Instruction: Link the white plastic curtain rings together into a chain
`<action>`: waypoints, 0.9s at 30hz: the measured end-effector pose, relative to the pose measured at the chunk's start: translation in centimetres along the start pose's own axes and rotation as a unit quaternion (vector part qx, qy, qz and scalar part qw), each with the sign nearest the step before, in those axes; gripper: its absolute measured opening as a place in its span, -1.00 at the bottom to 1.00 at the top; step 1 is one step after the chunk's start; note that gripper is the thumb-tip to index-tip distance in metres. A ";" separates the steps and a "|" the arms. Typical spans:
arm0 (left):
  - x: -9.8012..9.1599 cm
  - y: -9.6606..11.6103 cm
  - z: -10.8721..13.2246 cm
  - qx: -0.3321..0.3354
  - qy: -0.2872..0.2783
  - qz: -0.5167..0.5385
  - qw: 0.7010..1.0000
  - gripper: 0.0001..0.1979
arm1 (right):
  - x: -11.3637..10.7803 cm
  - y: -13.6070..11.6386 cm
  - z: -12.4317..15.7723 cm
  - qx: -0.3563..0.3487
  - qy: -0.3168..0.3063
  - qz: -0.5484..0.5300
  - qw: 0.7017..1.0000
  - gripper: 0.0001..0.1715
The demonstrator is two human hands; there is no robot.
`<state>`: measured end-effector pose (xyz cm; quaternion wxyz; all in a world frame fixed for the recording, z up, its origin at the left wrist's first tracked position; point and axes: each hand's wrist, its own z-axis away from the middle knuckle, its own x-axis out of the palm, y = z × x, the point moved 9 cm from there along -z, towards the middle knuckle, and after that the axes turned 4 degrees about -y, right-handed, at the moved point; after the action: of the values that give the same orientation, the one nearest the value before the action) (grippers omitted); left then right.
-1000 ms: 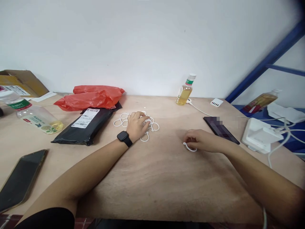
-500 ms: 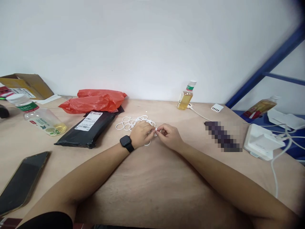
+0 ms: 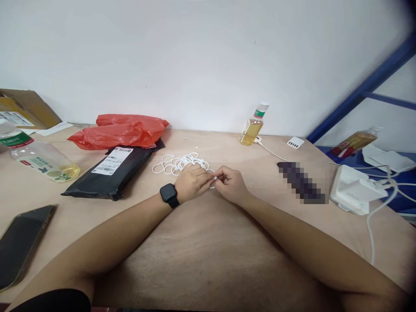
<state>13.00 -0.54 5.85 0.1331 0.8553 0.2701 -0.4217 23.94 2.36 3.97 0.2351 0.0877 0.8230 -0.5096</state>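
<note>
A heap of several white plastic rings (image 3: 177, 164) lies on the wooden table (image 3: 208, 242), just beyond my hands. My left hand (image 3: 191, 183), with a black smartwatch (image 3: 169, 193) on the wrist, has its fingers closed on a white ring at the near edge of the heap. My right hand (image 3: 231, 184) meets it from the right, its fingertips pinched on the same small white ring (image 3: 214, 178). Both hands rest on the table and touch each other at the fingertips.
Left: a black parcel bag (image 3: 108, 171), a red plastic bag (image 3: 121, 130), a lying bottle (image 3: 35, 156), a dark phone (image 3: 19, 245), a cardboard box (image 3: 22, 110). Back: an upright bottle (image 3: 252, 126), a white charger (image 3: 295, 142). Right: a blurred dark phone (image 3: 302, 182), white devices with cables (image 3: 355, 190).
My right hand came from the right side of the table to the ring heap and joined my left hand; both now pinch one ring. The view shifted slightly.
</note>
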 end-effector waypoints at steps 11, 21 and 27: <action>-0.7 -0.6 0.1 -0.033 0.044 0.029 0.998 -0.77 | -0.2 0.3 -0.2 -0.009 0.000 -0.053 0.999 -0.78; -2.8 -9.7 2.4 -0.282 -0.022 -0.004 0.959 -0.53 | -1.8 3.8 -1.7 -0.008 0.021 0.073 0.997 -0.71; -0.4 -12.2 5.5 -0.362 -0.191 -0.043 0.912 -0.18 | -0.9 3.9 -1.9 -0.046 -0.069 0.201 0.976 -0.29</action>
<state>2.22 6.78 2.77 0.4639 0.6393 0.4103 -0.4558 25.66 5.92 1.93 0.3925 0.2051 0.7930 -0.4184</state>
